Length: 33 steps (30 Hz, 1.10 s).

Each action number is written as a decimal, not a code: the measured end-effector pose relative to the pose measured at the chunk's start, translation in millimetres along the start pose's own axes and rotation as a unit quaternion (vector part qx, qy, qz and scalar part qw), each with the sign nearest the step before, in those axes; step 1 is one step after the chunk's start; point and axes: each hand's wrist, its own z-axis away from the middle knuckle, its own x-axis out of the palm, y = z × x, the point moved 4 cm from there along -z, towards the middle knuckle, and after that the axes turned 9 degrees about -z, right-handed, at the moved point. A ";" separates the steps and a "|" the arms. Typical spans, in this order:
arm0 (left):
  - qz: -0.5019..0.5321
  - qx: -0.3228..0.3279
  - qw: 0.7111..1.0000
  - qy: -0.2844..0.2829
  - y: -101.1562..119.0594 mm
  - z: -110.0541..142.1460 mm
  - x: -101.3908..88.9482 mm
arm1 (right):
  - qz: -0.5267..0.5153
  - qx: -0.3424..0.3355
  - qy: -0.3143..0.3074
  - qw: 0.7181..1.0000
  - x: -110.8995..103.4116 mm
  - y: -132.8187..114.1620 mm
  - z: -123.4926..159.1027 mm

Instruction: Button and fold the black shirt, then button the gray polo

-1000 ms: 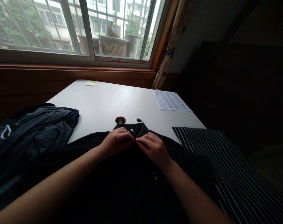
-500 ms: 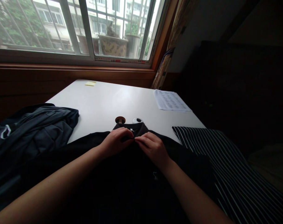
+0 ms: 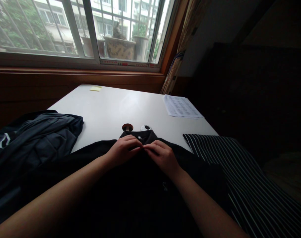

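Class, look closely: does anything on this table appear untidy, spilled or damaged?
The dark blue garment on the left is crumpled, unlike the black collared shirt spread beside it; no spill or damage shows.

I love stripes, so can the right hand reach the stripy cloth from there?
Probably yes. The right hand seems to be pinching the black shirt, so it would likely let go first. The striped cloth lies on that same side, with only shirt fabric seen between.

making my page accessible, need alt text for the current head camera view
A person's left hand and right hand meet at the front of a black shirt, near its collar, on a white table. Crumpled dark clothing lies left, striped fabric right, and a window beyond.
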 end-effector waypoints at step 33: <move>0.134 -0.106 0.983 -0.062 -6.5 2.6 -3.3 | 0.014 -0.009 -0.004 1.000 -3.4 -3.7 0.0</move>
